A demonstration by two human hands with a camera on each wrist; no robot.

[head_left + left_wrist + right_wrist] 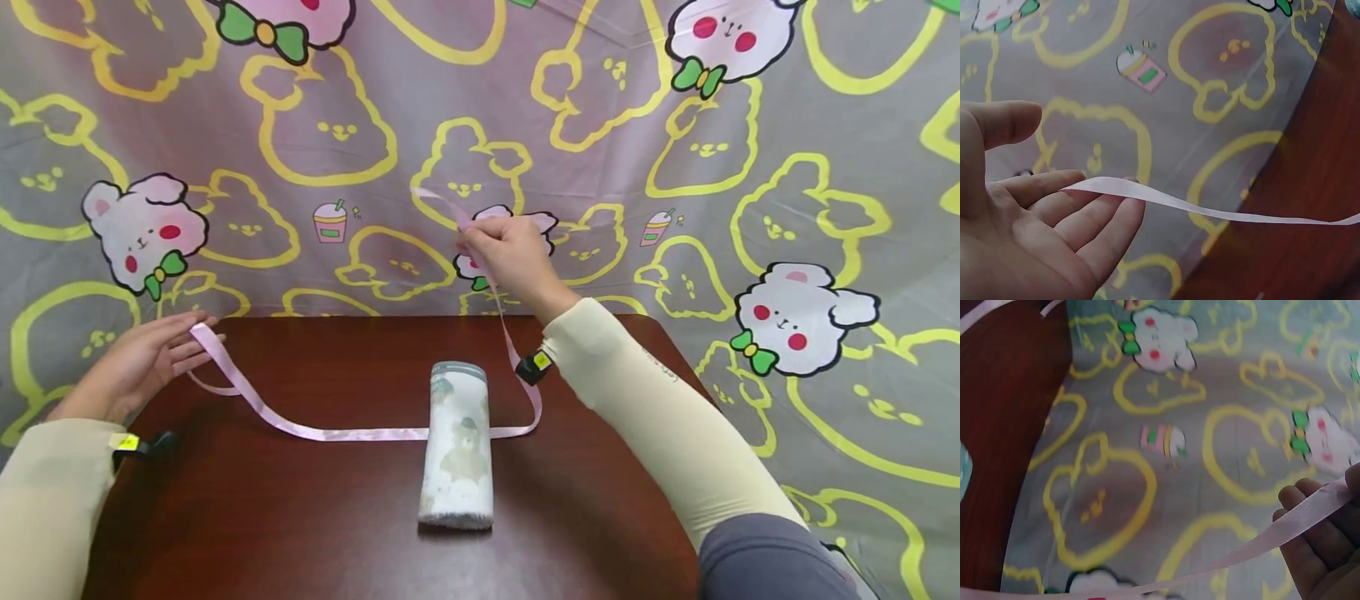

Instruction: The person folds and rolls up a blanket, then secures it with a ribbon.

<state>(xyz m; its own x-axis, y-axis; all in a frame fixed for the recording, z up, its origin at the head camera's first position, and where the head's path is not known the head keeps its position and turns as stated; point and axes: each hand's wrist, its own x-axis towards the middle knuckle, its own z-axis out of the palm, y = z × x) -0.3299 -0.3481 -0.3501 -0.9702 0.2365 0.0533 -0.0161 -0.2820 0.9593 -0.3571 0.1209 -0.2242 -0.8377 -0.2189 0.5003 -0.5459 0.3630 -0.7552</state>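
Observation:
A pale pink ribbon [367, 435] runs across the brown table and passes beneath a rolled towel [459, 454] with a bear print, which hides its middle. Out to the left, my left hand [142, 367] is raised palm up, the ribbon draped over its extended fingers. In the left wrist view the thumb [1013, 122] stands apart from the ribbon [1210, 212]. My right hand [510, 254] is lifted above the table's far edge and pinches the ribbon's other length, its short end sticking out past the fingers. The right wrist view shows the ribbon [1272, 534] between thumb and fingers.
The dark brown table [300, 517] has its far edge against a grey curtain [390, 125] printed with yellow outlines and white cartoon animals. Black wrist cameras hang at the left cuff [82, 450] and the right sleeve [622, 375].

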